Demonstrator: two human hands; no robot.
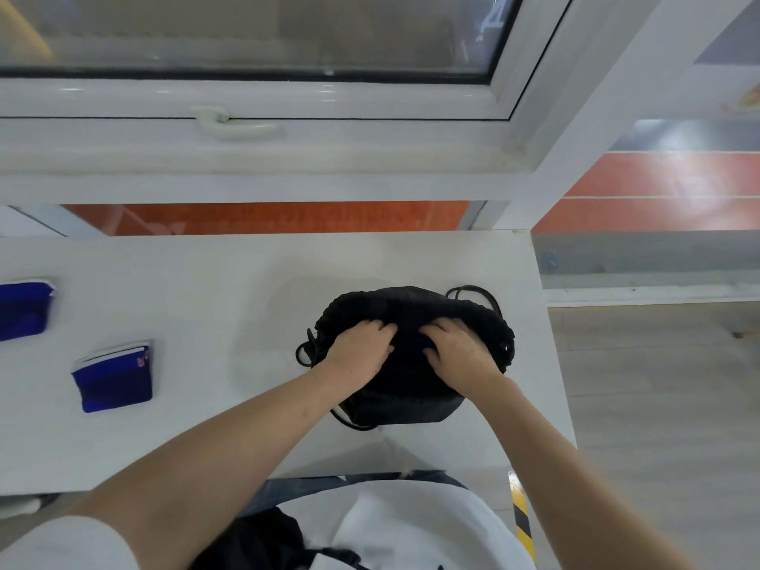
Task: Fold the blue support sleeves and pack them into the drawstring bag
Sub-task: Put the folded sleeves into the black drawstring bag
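Observation:
A black drawstring bag lies on the white table, right of centre, its gathered mouth facing away from me. My left hand and my right hand rest side by side on top of the bag, fingers curled into the black fabric. One folded blue support sleeve lies on the table to the left. A second folded blue sleeve lies farther left, cut off by the frame edge. Black cord loops stick out at the bag's sides.
A white window frame with a handle stands behind the table. The table's right edge drops to a grey floor. A yellow-black hazard strip marks the floor near my body.

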